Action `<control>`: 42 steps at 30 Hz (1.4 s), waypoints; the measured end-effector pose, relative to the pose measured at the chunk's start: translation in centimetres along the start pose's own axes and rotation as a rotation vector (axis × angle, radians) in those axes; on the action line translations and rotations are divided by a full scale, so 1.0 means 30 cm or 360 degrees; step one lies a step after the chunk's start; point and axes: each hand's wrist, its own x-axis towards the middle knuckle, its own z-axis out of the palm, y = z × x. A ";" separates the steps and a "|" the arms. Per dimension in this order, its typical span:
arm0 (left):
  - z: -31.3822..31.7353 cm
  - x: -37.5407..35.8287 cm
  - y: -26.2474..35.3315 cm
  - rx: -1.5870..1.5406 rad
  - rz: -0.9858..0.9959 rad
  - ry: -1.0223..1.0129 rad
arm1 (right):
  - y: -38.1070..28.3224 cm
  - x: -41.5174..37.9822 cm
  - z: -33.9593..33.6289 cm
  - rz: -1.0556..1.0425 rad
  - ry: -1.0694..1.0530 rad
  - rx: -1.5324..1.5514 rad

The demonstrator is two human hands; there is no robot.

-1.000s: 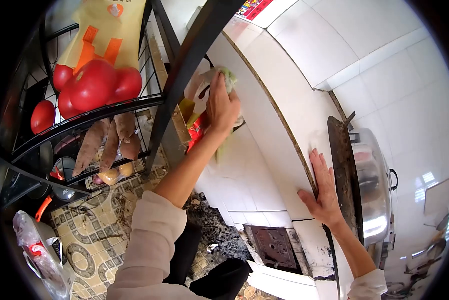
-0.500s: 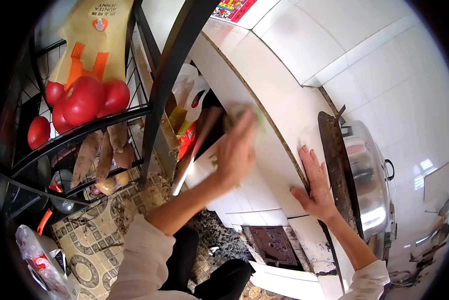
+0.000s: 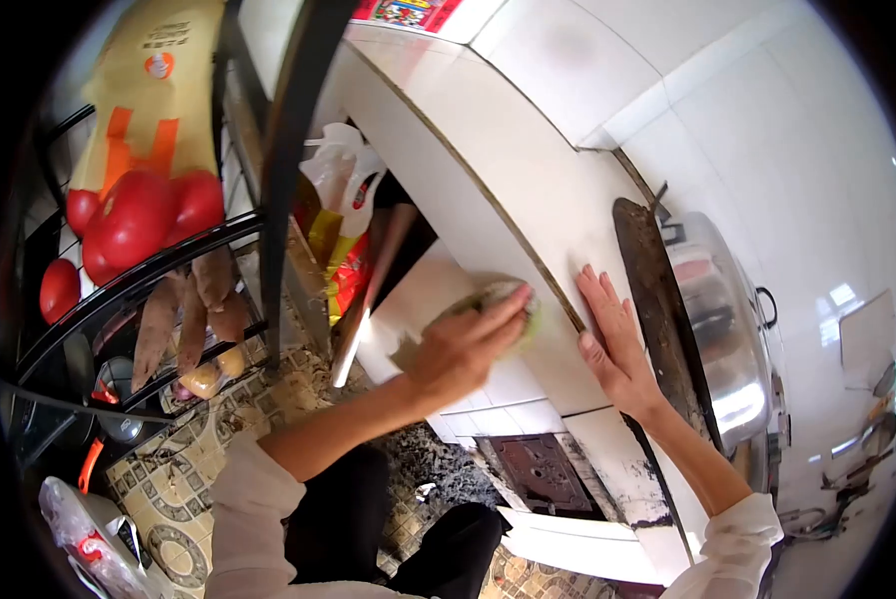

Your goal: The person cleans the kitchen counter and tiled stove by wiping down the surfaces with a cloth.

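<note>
My left hand is closed on a greyish-green cloth, blurred by motion and partly hidden under the fingers. It presses the cloth against the white tiled side of a stove. My right hand lies flat with fingers stretched on the stove's white top ledge, close to its dark edge strip. Beside its fingertips runs the rusty, blackened rim around a big lidded metal pot.
On the left, a black rack holds red tomatoes, sweet potatoes and a yellow bag. Plastic bags fill a gap beside the stove. Below are a rusty stove door and black ash on the floor.
My left hand has moved down along the stove's side with the cloth. The right hand stays flat on the ledge. The whole view has shifted slightly.
</note>
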 end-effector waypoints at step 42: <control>0.154 0.118 -0.059 -0.0114 -0.0567 0.0354 | 0.016 0.005 -0.008 -0.0101 -0.0030 0.0139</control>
